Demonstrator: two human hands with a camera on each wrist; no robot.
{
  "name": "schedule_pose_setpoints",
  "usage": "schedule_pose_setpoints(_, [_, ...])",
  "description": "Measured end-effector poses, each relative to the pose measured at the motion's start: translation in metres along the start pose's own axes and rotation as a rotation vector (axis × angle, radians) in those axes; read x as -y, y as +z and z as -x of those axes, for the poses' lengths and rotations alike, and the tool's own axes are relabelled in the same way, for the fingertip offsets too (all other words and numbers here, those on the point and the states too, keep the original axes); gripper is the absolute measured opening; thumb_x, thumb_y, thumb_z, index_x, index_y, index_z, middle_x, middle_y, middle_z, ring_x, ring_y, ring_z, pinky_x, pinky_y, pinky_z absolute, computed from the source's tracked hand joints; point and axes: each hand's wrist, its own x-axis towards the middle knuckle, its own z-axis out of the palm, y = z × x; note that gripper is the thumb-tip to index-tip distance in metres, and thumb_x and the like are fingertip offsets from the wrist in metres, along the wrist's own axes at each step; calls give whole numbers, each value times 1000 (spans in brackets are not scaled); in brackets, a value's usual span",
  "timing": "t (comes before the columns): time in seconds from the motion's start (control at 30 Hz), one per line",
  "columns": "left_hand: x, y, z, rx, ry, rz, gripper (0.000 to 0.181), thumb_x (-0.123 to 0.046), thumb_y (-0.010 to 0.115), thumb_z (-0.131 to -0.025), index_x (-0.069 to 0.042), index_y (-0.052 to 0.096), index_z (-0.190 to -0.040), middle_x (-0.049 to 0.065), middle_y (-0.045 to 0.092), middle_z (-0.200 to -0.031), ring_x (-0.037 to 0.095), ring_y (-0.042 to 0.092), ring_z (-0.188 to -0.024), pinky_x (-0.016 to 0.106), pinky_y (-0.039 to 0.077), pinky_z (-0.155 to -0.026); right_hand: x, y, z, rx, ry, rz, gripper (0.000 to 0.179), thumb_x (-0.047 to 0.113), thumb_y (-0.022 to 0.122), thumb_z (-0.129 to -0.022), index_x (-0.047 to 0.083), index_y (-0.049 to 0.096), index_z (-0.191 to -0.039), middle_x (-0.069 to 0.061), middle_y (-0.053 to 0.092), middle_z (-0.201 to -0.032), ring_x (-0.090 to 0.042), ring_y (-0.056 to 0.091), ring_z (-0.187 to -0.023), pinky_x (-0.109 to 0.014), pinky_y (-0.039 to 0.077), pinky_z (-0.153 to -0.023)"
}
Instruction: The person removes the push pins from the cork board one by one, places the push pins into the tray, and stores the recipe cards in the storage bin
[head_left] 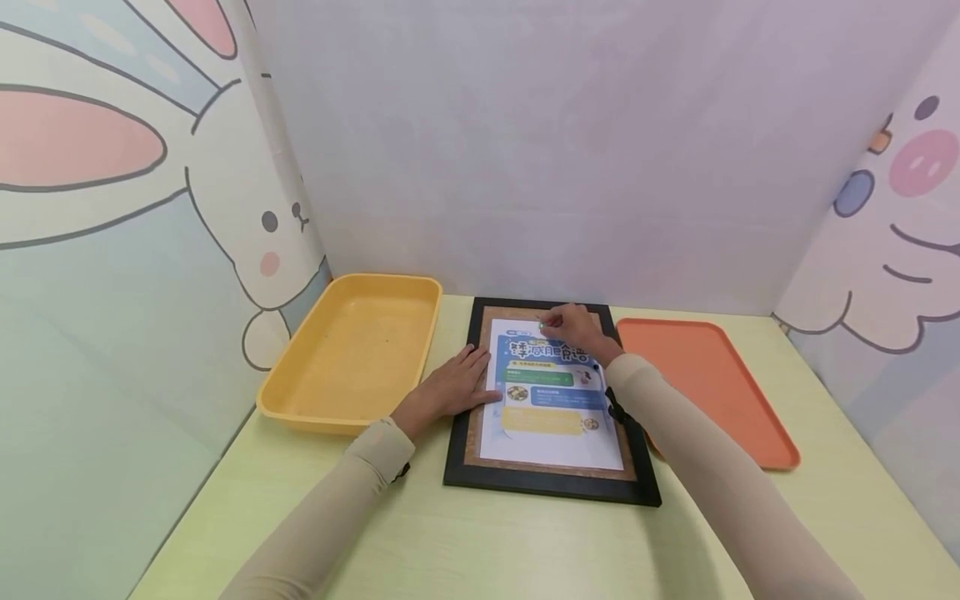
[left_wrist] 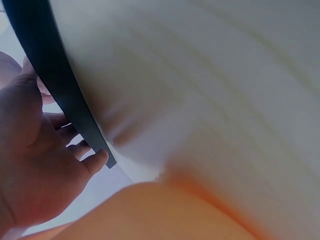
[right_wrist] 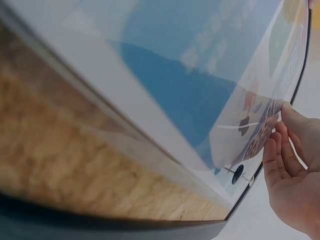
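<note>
A printed poster (head_left: 551, 450) with blue, green and yellow panels lies on a cork board (head_left: 472, 450) in a black frame (head_left: 551, 492). My left hand (head_left: 453, 383) rests on the board's left side, with the thumb reaching over the poster's edge. In the left wrist view, that hand (left_wrist: 45, 160) lies along the black frame (left_wrist: 75, 100). My right hand (head_left: 573, 327) pinches a small greenish pushpin (head_left: 542, 326) at the poster's upper part. A dark pushpin (right_wrist: 237, 173) stands at a poster corner in the right wrist view, near the right hand (right_wrist: 295, 165).
A deep yellow tray (head_left: 360, 350) stands left of the board. To the right lies a flat orange tray (head_left: 705, 375), partly behind my right forearm. Cloth walls with cartoon animals (head_left: 247, 225) enclose the pale table (head_left: 480, 550) on its sides and back.
</note>
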Motion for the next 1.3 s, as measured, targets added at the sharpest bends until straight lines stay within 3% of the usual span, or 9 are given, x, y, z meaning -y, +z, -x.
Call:
schedule_pose_setpoints(0.43, [-1, 0, -3, 8, -8, -29, 93, -71, 48, -99, -7, 27, -165, 10, 24, -171, 32, 18, -159, 44, 22, -127, -4, 1, -8, 1, 37, -33, 21, 20, 76, -97, 10, 79, -115, -10, 74, -107, -26, 63, -95, -41, 53, -91])
schedule_pose_setpoints(0.73, [-1, -1, -3, 12, -4, -28, 93, -70, 48, -100, -7, 27, -164, 10, 24, -171, 32, 17, -159, 44, 21, -127, -4, 1, -6, 3, 40, -38, 22, 20, 74, -98, 10, 79, -118, -10, 74, -111, -26, 62, -98, -42, 53, -95])
schedule_pose_setpoints(1.3, [2, 2, -4, 17, -9, -28, 94, -72, 45, -100, -8, 24, -165, 9, 21, -172, 32, 15, -159, 45, 20, -127, -2, 4, -3, -29, 32, -20, 24, 20, 74, -98, 9, 78, -119, -10, 73, -108, -26, 61, -95, -40, 51, -91])
